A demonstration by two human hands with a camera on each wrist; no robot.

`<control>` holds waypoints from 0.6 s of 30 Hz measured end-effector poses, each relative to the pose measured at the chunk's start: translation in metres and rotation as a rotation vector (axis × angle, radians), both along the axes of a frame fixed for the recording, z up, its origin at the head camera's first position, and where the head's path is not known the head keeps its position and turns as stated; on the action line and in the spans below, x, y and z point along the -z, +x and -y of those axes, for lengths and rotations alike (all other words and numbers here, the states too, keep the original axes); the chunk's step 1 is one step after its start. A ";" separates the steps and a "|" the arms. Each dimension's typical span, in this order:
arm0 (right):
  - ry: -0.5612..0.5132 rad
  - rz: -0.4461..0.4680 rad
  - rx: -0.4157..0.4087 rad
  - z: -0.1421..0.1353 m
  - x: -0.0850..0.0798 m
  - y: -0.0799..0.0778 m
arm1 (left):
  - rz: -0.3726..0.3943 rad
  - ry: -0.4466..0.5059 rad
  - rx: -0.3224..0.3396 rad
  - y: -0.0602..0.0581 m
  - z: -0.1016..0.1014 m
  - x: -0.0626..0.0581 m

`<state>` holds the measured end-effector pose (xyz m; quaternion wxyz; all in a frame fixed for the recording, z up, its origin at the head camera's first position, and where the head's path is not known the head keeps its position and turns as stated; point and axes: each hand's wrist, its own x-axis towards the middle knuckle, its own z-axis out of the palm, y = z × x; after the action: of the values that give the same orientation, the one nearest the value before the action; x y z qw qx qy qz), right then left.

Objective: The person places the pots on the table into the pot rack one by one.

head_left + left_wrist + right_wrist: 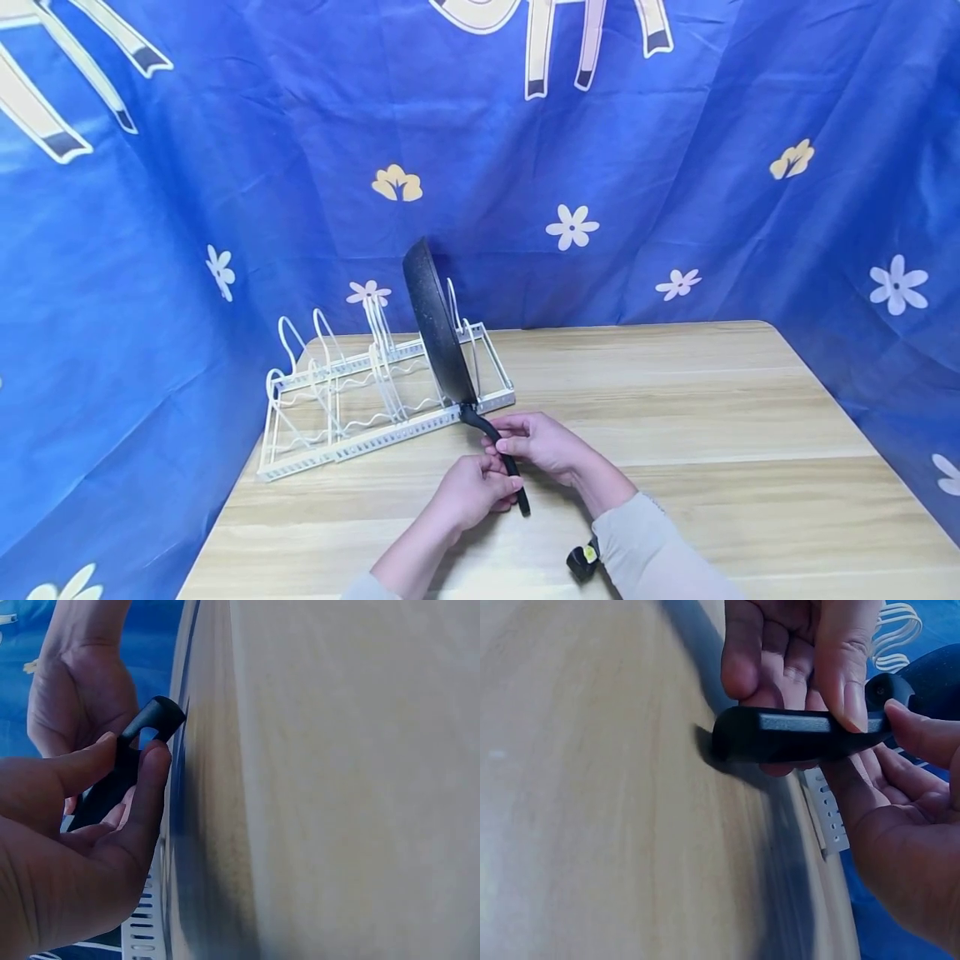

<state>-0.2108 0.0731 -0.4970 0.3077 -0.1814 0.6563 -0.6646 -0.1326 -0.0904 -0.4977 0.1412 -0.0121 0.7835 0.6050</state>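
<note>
A black frying pan stands on edge, tilted, at the right part of a white wire rack. Its handle points toward me, beyond the rack's front rail. Near the handle's end my left hand pinches it between thumb and fingers; the left wrist view shows the handle's hanging hole beside those fingertips. My right hand holds the handle closer to the pan, thumb on top, as the right wrist view also shows. Whether the pan's rim rests on the rack's wires is hidden.
The rack's other upright loops stand to the left of the pan. A light wooden table extends to the right. Blue patterned cloth hangs behind and at both sides. A small black device sits at my right wrist.
</note>
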 end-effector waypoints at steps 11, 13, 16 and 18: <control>0.093 -0.064 0.088 -0.003 -0.003 0.000 | -0.174 -0.308 0.034 -0.007 -0.001 -0.007; 0.156 -0.134 0.102 -0.002 -0.004 0.001 | -0.212 -0.378 0.043 -0.008 -0.001 -0.009; 0.273 -0.271 0.124 -0.002 -0.009 0.004 | -0.273 -0.475 0.057 -0.008 -0.001 -0.012; 0.341 -0.345 0.128 -0.003 -0.012 0.007 | -0.310 -0.520 0.059 -0.008 -0.002 -0.013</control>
<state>-0.2040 0.0760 -0.4847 0.1745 -0.1959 0.8119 -0.5216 -0.1407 -0.0885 -0.4846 0.0295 0.0673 0.9244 0.3743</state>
